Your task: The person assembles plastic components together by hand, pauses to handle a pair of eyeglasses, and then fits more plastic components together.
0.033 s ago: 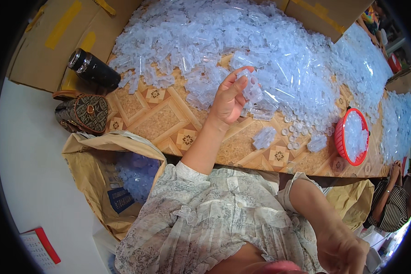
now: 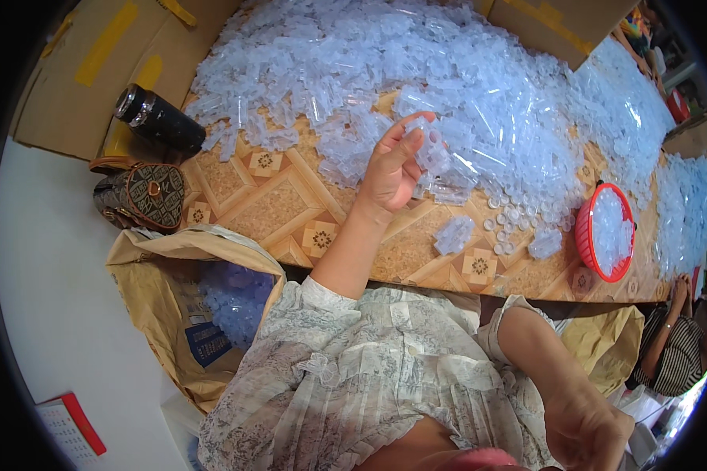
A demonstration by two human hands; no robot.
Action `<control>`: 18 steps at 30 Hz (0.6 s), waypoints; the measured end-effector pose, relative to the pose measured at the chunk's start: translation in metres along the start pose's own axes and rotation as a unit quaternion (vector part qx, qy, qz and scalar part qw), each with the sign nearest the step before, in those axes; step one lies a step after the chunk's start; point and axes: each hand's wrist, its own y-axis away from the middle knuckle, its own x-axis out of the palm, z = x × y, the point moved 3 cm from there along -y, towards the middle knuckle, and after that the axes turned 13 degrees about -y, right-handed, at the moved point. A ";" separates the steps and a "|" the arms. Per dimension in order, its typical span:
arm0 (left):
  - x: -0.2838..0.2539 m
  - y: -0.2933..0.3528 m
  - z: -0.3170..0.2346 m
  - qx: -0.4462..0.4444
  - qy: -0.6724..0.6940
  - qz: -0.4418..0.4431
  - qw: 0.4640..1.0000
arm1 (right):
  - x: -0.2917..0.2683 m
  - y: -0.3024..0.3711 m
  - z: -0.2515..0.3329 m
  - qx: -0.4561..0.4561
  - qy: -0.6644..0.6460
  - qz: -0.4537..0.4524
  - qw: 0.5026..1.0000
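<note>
My left hand (image 2: pixel 394 169) is raised over the table, closed, with thumb and fingers pinching a clear plastic piece (image 2: pixel 434 151) with round holes in it. Behind and below that piece spreads a large heap of similar clear plastic parts (image 2: pixel 306 71). Close to the lower edge of the view, my right hand (image 2: pixel 593 432) is held near my body, away from the table. Its fingers are curled inward and partly cut off, so whatever they may hold is hidden.
Small clear round caps (image 2: pixel 512 220) and loose pieces (image 2: pixel 453 235) lie before a red basket (image 2: pixel 581 235) of plastic parts. A black flask (image 2: pixel 165 122), patterned bag (image 2: pixel 141 196) and cardboard box (image 2: pixel 71 78) stand left. An open brown sack (image 2: pixel 145 314) hangs below. Another person (image 2: pixel 672 353) is at right.
</note>
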 end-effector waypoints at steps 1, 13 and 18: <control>-0.001 0.000 -0.001 0.009 -0.006 0.004 1.000 | -0.002 0.002 0.001 0.009 -0.023 0.016 1.000; -0.006 -0.009 0.004 -0.001 -0.033 0.012 0.999 | -0.104 0.161 0.006 0.539 0.662 0.039 0.519; 0.002 -0.006 0.010 -0.016 -0.042 0.019 0.999 | -0.111 0.200 -0.001 0.618 0.634 0.083 0.457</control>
